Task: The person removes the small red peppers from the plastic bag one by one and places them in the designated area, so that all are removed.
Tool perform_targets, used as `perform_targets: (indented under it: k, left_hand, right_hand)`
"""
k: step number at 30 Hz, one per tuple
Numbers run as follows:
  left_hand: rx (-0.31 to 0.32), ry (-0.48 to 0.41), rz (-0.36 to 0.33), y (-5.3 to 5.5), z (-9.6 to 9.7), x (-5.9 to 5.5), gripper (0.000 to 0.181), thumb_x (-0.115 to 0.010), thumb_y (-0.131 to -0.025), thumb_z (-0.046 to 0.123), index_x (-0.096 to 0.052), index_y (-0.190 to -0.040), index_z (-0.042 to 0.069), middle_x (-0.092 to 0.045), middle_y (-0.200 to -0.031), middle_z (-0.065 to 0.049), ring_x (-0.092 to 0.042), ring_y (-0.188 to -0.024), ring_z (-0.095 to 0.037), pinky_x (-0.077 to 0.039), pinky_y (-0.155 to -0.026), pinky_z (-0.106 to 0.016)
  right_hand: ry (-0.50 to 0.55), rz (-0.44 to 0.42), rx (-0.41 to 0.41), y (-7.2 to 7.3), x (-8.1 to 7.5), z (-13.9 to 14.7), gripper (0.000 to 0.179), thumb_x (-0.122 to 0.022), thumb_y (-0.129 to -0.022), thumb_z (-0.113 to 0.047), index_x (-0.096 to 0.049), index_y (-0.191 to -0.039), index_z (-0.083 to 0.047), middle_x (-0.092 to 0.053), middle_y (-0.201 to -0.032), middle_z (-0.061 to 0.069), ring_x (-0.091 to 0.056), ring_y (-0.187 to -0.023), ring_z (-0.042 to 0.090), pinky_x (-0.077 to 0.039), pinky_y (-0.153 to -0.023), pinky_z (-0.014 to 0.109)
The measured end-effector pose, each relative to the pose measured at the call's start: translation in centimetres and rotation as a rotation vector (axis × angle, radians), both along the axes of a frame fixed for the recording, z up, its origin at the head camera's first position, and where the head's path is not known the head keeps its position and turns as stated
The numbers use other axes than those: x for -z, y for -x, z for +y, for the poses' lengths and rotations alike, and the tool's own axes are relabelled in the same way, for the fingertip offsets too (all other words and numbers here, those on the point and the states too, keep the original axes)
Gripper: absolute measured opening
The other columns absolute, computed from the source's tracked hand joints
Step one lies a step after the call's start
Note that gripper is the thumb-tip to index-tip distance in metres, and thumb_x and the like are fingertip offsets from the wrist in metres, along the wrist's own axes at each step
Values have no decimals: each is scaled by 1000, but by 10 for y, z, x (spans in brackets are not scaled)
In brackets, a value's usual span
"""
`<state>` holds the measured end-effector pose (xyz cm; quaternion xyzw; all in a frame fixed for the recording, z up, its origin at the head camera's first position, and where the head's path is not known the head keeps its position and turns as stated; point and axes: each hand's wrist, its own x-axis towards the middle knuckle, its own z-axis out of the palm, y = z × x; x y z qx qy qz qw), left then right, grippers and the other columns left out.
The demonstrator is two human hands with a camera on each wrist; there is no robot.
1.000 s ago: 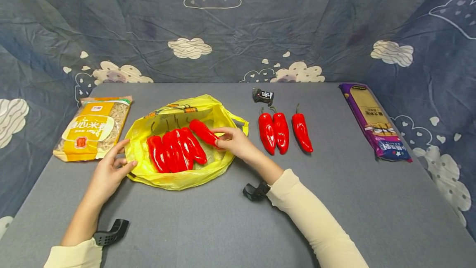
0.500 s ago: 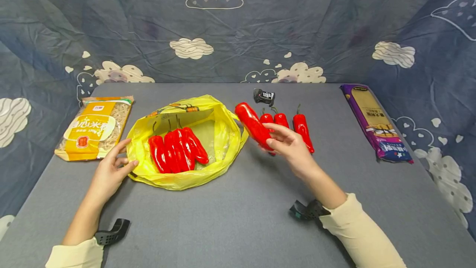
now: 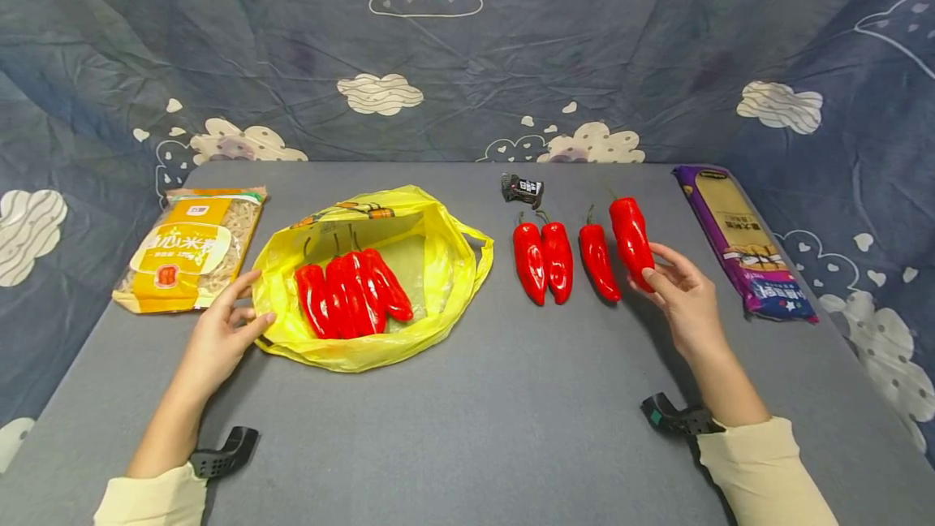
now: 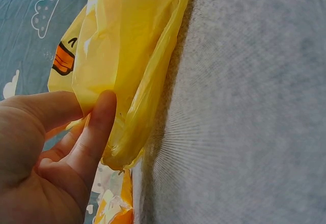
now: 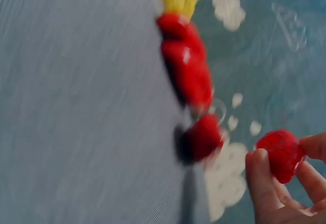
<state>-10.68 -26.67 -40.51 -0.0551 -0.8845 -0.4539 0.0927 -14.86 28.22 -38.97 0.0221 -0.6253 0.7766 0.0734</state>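
Observation:
A yellow plastic bag (image 3: 445, 266) lies with its mouth spread on the left half of the table, several red peppers (image 3: 354, 291) side by side in it. My left hand (image 3: 222, 335) pinches the bag's left rim between thumb and fingers, as the left wrist view shows close up. My right hand (image 3: 687, 299) holds one red pepper (image 3: 631, 238) near its lower tip, stem end pointing away, just right of the loose ones. In the right wrist view that pepper (image 5: 280, 155) sits between thumb and fingertips. Three more red peppers (image 3: 597, 262) lie in a row right of the bag.
A yellow-orange food packet (image 3: 183, 254) lies left of the bag. A purple pasta packet (image 3: 741, 242) rests at the table's right side. A small black wrapped piece (image 3: 522, 188) lies behind the loose peppers. A cloud-patterned cloth (image 3: 467, 47) hangs behind the grey table (image 3: 453, 437).
My right hand has carried a red pepper out of the bag, rightward past the loose peppers. My left hand has stayed at the bag's rim.

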Motion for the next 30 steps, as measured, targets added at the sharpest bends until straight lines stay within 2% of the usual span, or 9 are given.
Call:
perform_targets:
  k: [5, 8, 15, 18, 24, 30]
  left_hand:
    - [0, -3, -3, 0, 0, 0, 61, -63, -82, 0, -34, -136, 2, -41, -115, -25, -47, -75, 6, -41, -53, -14]
    - [2, -2, -3, -1, 0, 0, 62, -63, -82, 0, -34, -136, 2, -41, -115, -25, -47, -75, 6, -40, -52, -14]
    - [6, -11, 7, 0, 0, 0, 62, -64, -81, -1, -35, -136, 2, -42, -115, -25, -48, -74, 5, -40, -51, -15]
    - [6, -11, 7, 0, 0, 0, 62, -64, -81, -1, -35, -136, 2, -42, -115, -25, -48, -74, 5, -40, -51, -15]
    - [2, -3, 6, 0, 0, 0, 61, -63, -82, -1, -35, -136, 2, -42, -115, -25, -47, -75, 5, -40, -52, -14]
    - [2, -1, 11, 0, 0, 0, 60, -63, -82, -1, -35, -135, 1, -43, -114, -25, -47, -75, 6, -41, -52, -14]
  right_hand:
    - [-145, -105, 56, 3, 15, 15, 38, -59, -85, -2, -51, -123, 0, -56, -91, 5, -61, -79, 12, -49, -68, 27]
    - [-228, -139, 50, 4, 20, 17, 38, -59, -86, -4, -51, -122, 1, -59, -87, 3, -62, -75, 11, -49, -65, 26]
    - [-520, -154, 1, 8, 24, 19, 41, -59, -88, -13, -49, -123, 3, -61, -87, -10, -59, -76, 4, -49, -63, 21]
    - [-608, -139, -4, 10, 25, 18, 43, -60, -88, -17, -48, -124, 3, -60, -87, -12, -58, -76, 1, -48, -62, 20]
    - [-692, -115, -25, 11, 26, 16, 49, -61, -86, -21, -46, -127, 1, -57, -96, -5, -55, -81, 0, -47, -64, 19]
    - [-731, -136, -43, 12, 22, 16, 52, -61, -87, -24, -42, -131, -3, -50, -113, 11, -51, -86, 2, -44, -63, 21]
